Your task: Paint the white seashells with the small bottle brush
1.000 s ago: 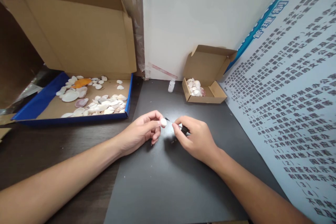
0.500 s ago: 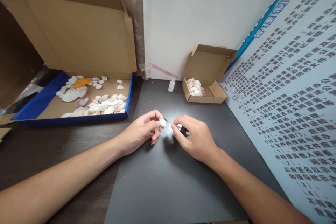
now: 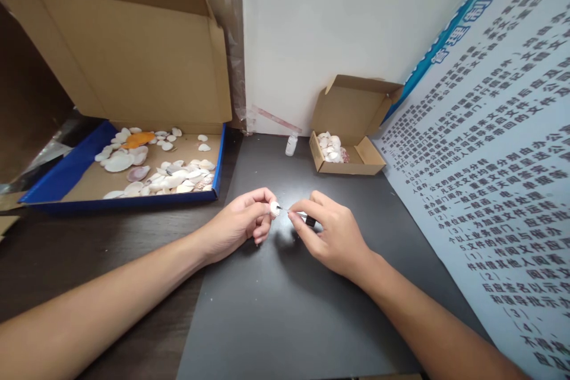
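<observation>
A small white seashell (image 3: 275,209) is pinched between the thumb and forefinger of my left hand (image 3: 249,217). My right hand (image 3: 327,228) grips a thin brush with a black handle (image 3: 310,221); its slim, pale stem sticks out past the fingertips. The brush's dark tip lies against the shell's face, or just in front of it; I cannot tell whether it touches. Both hands are over the dark grey mat (image 3: 267,320), facing each other. Part of the shell is covered by my left fingers.
At the left stands an open blue-edged cardboard box (image 3: 80,181) with many shells (image 3: 178,178) and an orange shell (image 3: 138,140). Toward the back are a small clear bottle (image 3: 291,145) and a smaller open box (image 3: 351,167) holding shells. A printed sheet (image 3: 481,148) rises along the right.
The dark brush tip, earlier above and behind the shell, now overlaps the shell's face. The shell has turned slightly and shifted a little left. The boxes and bottle stay put.
</observation>
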